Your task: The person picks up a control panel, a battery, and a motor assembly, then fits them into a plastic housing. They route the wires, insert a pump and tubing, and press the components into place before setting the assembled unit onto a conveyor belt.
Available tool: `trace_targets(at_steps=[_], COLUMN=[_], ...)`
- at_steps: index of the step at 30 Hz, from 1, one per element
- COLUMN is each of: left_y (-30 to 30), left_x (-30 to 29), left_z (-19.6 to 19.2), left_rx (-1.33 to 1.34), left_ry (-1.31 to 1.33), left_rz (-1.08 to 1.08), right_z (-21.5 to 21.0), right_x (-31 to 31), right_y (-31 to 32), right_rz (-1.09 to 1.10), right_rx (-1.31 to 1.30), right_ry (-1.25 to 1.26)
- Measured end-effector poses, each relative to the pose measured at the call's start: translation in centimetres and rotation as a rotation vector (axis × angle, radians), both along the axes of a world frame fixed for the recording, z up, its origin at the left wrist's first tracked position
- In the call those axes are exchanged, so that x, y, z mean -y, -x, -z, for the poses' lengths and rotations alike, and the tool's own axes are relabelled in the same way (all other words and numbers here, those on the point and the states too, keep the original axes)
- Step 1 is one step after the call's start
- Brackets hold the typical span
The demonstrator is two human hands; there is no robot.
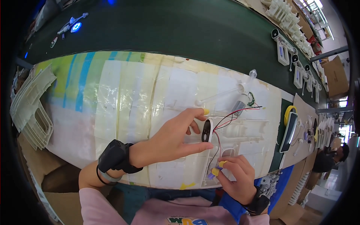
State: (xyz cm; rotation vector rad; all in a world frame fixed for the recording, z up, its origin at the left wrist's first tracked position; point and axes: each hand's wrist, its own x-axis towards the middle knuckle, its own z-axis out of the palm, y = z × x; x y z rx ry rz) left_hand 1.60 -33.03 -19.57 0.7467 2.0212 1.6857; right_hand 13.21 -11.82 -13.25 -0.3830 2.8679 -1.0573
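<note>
Right hand (237,179): curled, fingertips pinched on the near edge of the white plastic housing (240,137).
Left hand (176,138): thumb and forefinger clamped on a white oval part (207,130) with dark openings.
Housing position: flat on the taped bench (123,97), touching both hands.
Wiring: red and black wires (234,114) run to a small motor (239,106).
Far side: dark conveyor belt (180,30).

brown cardboard box (335,77) far right
</note>
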Motion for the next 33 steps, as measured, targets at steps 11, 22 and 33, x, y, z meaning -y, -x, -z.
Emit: trace_targets(at_steps=[11,22,33], left_y=[-1.3,-3.9,-4.3], left_x=[-0.2,-1.2,-2.5], left_z=[0.0,-0.4,-0.1], left_rx=[-0.653,-0.930,-0.790], left_ry=[-0.121,-0.017,0.036], left_rz=[-0.196,0.157,0.169], right_z=[0.8,0.4,1.4], right_x=[-0.7,-0.1,0.2], right_y=[-2.7,-1.0,6.2], right_rz=[0.040,0.017,0.109], right_rx=[-0.046,-0.168,0.194], right_ry=[0.103,-0.099,0.128])
